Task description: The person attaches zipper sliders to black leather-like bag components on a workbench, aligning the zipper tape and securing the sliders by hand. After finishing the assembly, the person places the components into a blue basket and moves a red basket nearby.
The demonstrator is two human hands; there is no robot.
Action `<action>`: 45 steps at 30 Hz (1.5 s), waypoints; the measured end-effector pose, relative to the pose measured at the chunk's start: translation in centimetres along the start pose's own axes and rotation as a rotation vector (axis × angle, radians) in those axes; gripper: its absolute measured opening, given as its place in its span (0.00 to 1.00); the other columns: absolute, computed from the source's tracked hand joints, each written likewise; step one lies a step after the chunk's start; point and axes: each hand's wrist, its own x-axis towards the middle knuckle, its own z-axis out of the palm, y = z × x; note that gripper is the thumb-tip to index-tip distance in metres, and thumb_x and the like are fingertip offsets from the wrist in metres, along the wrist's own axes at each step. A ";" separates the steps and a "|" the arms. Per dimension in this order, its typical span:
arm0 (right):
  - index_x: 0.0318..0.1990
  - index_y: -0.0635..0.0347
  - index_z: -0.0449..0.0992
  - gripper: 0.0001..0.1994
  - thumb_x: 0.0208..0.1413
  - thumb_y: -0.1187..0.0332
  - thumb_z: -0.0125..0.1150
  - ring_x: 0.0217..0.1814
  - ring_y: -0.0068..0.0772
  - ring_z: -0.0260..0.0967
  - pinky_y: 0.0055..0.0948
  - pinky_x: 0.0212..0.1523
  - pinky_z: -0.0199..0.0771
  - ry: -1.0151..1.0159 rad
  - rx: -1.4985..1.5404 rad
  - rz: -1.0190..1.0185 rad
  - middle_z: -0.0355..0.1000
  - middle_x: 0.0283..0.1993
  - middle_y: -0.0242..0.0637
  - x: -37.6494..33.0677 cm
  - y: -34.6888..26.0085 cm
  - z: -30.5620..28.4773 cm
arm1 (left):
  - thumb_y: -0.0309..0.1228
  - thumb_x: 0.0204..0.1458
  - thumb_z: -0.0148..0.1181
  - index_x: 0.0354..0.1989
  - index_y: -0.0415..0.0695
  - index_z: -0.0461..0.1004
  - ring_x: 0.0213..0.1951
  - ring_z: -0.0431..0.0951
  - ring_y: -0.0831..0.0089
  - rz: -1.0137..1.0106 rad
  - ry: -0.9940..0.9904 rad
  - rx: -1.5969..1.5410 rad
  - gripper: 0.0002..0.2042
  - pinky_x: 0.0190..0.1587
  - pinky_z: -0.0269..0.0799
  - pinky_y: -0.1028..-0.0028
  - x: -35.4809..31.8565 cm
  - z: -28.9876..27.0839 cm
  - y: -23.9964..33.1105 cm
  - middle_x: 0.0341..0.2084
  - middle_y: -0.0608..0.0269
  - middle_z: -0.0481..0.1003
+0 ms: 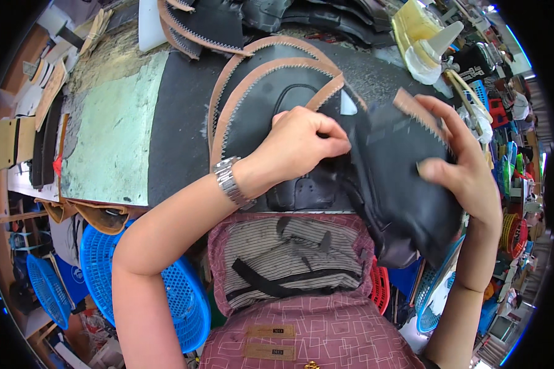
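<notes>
My right hand [465, 163] grips a black leather piece [400, 166] by its outer side, thumb on its face and fingers behind its edge. That piece has a tan zigzag-edged strip along its top and hangs partly over the table's front edge. My left hand [298, 144] is closed in a pinch beside the piece's left edge; what its fingertips hold is hidden. Beneath the left hand lie more black leather panels [261, 98] with curved tan zigzag-edged borders. A thin black cord loop [283, 92] and a small white triangle [348, 103] show there.
More black panels [326, 21] are piled at the back. A yellowish container [415, 24] and a white cone-shaped nozzle [443, 43] stand back right. A pale green sheet [114, 135] covers the table's left. Blue baskets [178, 301] stand below; a patterned apron [289, 307] covers my front.
</notes>
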 end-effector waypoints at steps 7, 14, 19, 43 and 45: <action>0.60 0.57 0.58 0.36 0.40 0.69 0.69 0.49 0.39 0.67 0.32 0.50 0.66 0.200 -0.311 -0.176 0.67 0.47 0.45 2.1 7.1 2.2 | 0.33 0.44 0.64 0.28 0.45 0.80 0.39 0.69 0.72 0.032 -0.119 0.151 0.06 0.54 0.56 0.69 -0.4 -1.1 -0.2 0.27 0.68 0.77; 0.44 0.61 0.71 0.24 0.40 0.59 0.66 0.49 0.46 0.65 0.37 0.47 0.66 -0.212 -0.612 -0.620 0.69 0.45 0.43 6.7 6.1 2.0 | 0.33 0.44 0.65 0.27 0.47 0.80 0.42 0.65 0.72 0.121 -0.017 0.206 0.05 0.54 0.54 0.69 -1.2 -0.7 0.1 0.25 0.72 0.76; 0.31 0.67 0.74 0.17 0.40 0.61 0.67 0.33 0.50 0.69 0.40 0.33 0.68 -0.348 -0.462 -0.321 0.70 0.29 0.48 6.6 5.3 1.1 | 0.25 0.47 0.60 0.29 0.40 0.79 0.40 0.68 0.77 0.032 -0.040 -0.078 0.03 0.47 0.61 0.76 -0.8 -1.2 1.0 0.26 0.68 0.74; 0.20 0.70 0.65 0.20 0.42 0.59 0.63 0.23 0.54 0.63 0.43 0.26 0.60 -0.621 -0.384 -0.178 0.60 0.16 0.52 5.2 6.4 1.3 | 0.31 0.54 0.56 0.30 0.37 0.77 0.33 0.66 0.83 -0.262 -0.046 -0.153 0.09 0.38 0.61 0.81 0.0 -1.3 2.4 0.28 0.70 0.69; 0.20 0.70 0.66 0.20 0.42 0.59 0.63 0.23 0.54 0.63 0.43 0.26 0.61 -0.632 -0.415 -0.203 0.60 0.16 0.52 5.4 6.6 1.4 | 0.31 0.54 0.56 0.30 0.37 0.77 0.33 0.66 0.83 -0.252 -0.050 -0.137 0.09 0.38 0.61 0.80 -0.1 -1.3 2.4 0.28 0.70 0.69</action>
